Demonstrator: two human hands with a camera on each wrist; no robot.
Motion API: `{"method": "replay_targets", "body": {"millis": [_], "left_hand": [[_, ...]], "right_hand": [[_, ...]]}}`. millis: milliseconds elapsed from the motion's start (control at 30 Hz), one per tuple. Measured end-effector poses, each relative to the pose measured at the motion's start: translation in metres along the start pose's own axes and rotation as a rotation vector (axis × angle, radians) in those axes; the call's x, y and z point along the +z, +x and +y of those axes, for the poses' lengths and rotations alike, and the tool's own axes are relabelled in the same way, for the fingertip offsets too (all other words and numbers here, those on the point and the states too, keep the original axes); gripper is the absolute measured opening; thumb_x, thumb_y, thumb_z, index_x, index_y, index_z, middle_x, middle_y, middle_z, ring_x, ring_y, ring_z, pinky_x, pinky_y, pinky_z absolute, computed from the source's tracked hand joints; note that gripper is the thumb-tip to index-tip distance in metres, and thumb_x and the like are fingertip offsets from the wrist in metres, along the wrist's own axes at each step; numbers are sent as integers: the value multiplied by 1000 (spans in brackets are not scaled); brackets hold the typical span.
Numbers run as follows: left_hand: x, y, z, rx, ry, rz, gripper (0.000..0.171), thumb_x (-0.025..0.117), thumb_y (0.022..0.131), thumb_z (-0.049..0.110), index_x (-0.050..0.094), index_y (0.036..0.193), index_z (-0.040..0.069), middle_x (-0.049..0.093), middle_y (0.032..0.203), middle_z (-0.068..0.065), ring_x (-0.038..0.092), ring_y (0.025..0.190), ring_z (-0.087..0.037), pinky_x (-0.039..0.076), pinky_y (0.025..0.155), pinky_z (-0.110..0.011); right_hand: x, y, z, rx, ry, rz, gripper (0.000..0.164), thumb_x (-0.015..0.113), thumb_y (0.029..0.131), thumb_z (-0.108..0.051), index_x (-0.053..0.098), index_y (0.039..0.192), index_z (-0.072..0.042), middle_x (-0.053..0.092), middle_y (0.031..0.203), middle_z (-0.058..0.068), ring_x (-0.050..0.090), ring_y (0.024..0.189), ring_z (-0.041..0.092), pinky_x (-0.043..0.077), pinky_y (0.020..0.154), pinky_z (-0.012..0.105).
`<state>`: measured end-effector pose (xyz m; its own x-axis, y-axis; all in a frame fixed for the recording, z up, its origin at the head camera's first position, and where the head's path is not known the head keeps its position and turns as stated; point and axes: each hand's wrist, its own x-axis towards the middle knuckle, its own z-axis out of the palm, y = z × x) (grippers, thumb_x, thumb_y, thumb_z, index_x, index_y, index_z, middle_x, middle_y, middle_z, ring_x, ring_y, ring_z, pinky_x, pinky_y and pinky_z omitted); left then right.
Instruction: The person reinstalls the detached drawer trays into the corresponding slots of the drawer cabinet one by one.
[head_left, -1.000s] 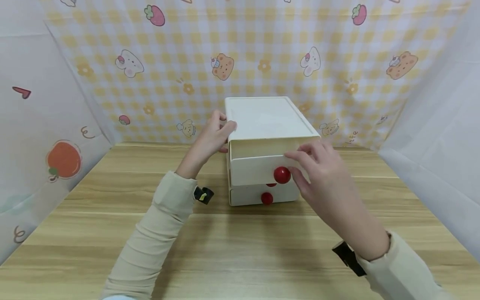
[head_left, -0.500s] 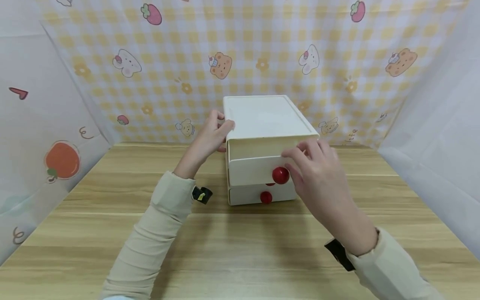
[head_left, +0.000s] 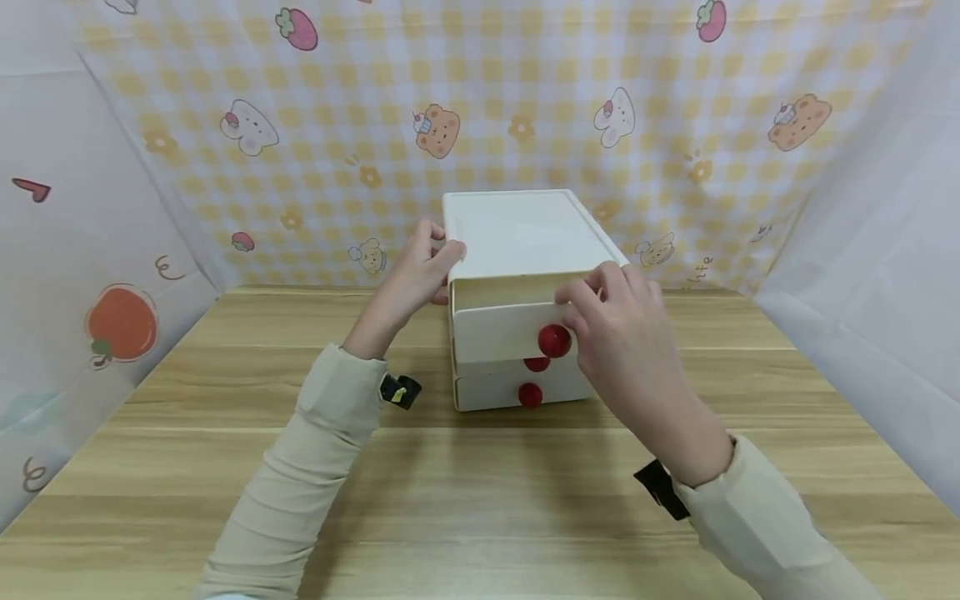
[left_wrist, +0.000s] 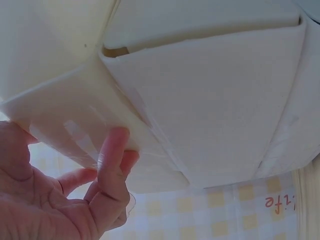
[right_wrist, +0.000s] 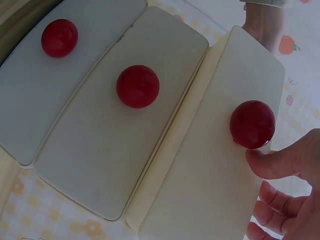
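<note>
A white drawer cabinet (head_left: 525, 229) has its top drawer (head_left: 495, 335) pulled partway out, with a red round knob (head_left: 555, 341) on the front. Below, the middle and bottom drawers (right_wrist: 100, 145) look pushed in, each with its own red knob (right_wrist: 137, 86). My left hand (head_left: 416, 271) holds the cabinet's upper left edge, thumb on top and fingers against the side (left_wrist: 150, 165). My right hand (head_left: 622, 333) pinches the top drawer's front panel: the thumb presses beside the knob and the other fingers are over the upper edge. What lies inside the drawer is hidden.
The cabinet stands on a wood-grain table (head_left: 450, 500). Behind it hangs a yellow checked cloth (head_left: 517, 75) with cartoon prints. White cloth (head_left: 90, 208) closes in both sides. A black strap (head_left: 660, 487) sits at each wrist.
The top drawer has slid slightly inward, and more of the middle knob shows below it. My right hand has moved forward and left with it. The left hand keeps its hold.
</note>
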<state>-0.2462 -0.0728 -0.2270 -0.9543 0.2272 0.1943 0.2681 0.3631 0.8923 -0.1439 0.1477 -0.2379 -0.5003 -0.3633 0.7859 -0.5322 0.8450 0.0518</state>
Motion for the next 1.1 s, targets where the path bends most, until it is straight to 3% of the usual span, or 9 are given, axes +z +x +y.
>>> {"method": "replay_targets", "body": {"millis": [533,767,1100], "left_hand": [[0,0,-1,7,15,5,30,43,92,30,30,108,7,43,93,-9,45,74,-18,57,63,-34],[0,-1,-1,-8,11,6,32,42,92,31,31,110,7,43,91,-8,46,77,-19,57,64,-34],[0,-2,-3,-5,47,24,40,42,93,36,34,119,7,50,102,-12,51,83,-22,57,66,-38]], "right_hand": [[15,12,8,33,-4,-13,20,67,78,4,63,94,-8,53,85,12,46,76,30,36,65,38],[24,17,11,35,12,44,16,62,81,5,59,94,-4,51,86,17,45,77,34,36,67,40],[34,19,13,74,6,73,18,68,79,1,58,93,-3,52,91,18,43,80,34,33,66,40]]}}
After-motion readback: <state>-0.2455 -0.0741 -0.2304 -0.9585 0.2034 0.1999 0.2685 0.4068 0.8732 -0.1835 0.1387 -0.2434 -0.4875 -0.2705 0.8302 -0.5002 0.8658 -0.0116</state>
